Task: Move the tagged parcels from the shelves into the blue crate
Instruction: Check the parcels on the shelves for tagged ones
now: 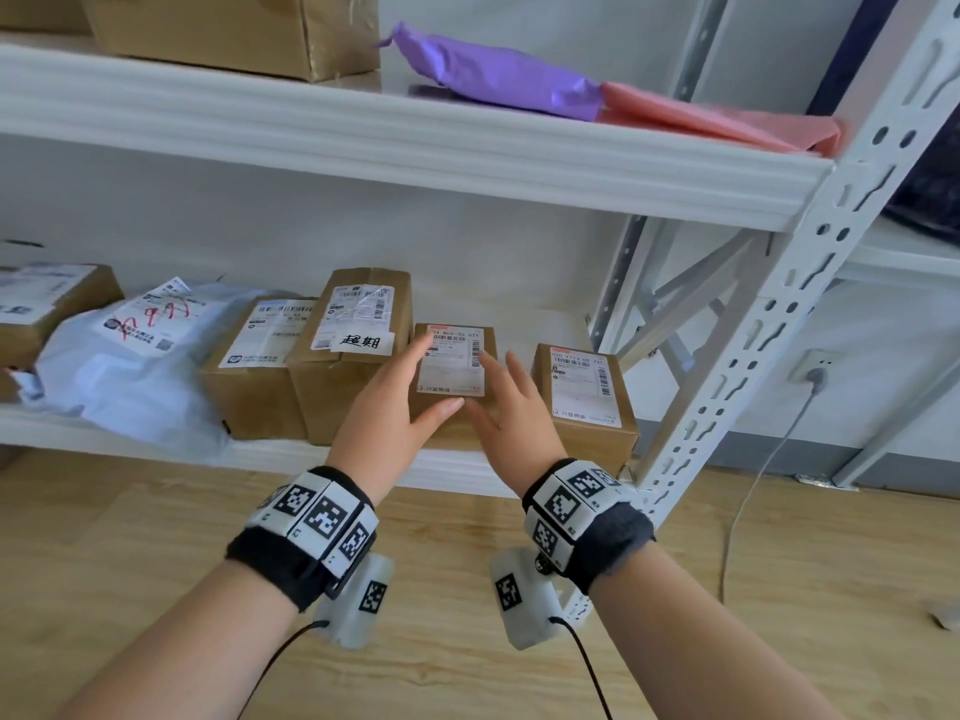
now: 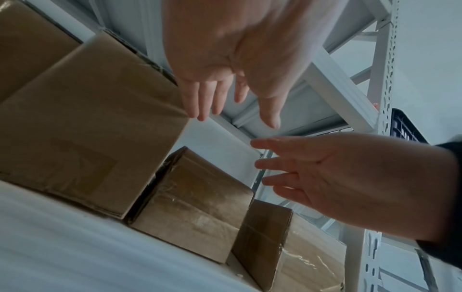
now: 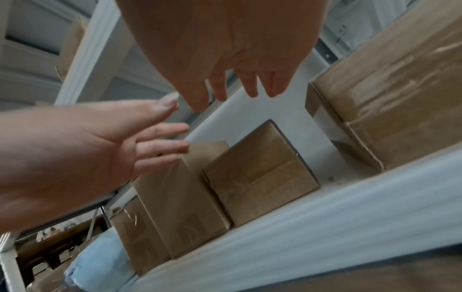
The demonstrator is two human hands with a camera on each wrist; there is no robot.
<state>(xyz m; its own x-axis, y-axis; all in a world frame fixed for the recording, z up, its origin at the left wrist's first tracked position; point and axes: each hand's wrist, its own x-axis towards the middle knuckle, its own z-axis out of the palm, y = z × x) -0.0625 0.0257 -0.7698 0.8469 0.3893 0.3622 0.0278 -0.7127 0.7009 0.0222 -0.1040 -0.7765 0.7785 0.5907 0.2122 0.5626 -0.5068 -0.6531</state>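
Note:
A small cardboard parcel (image 1: 453, 368) with a white shipping label stands on the lower shelf (image 1: 270, 452), between a taller labelled box (image 1: 345, 356) and another small box (image 1: 587, 397). My left hand (image 1: 423, 387) and right hand (image 1: 491, 387) hover close over its front, fingers straight and spread, gripping nothing. The left wrist view shows my left hand (image 2: 236, 118) above the parcel (image 2: 195, 207), with the right hand (image 2: 312, 170) coming in from the right. From the right wrist, my right hand (image 3: 225, 98) hangs over the same parcel (image 3: 260, 173). No blue crate is in view.
Further left on the lower shelf lie a grey mailer bag (image 1: 135, 356) and more boxes (image 1: 254, 376). The upper shelf (image 1: 415, 148) holds a big box, a purple bag (image 1: 493, 77) and a pink bag (image 1: 717, 119). A white rack post (image 1: 810, 283) stands right. The floor is wood.

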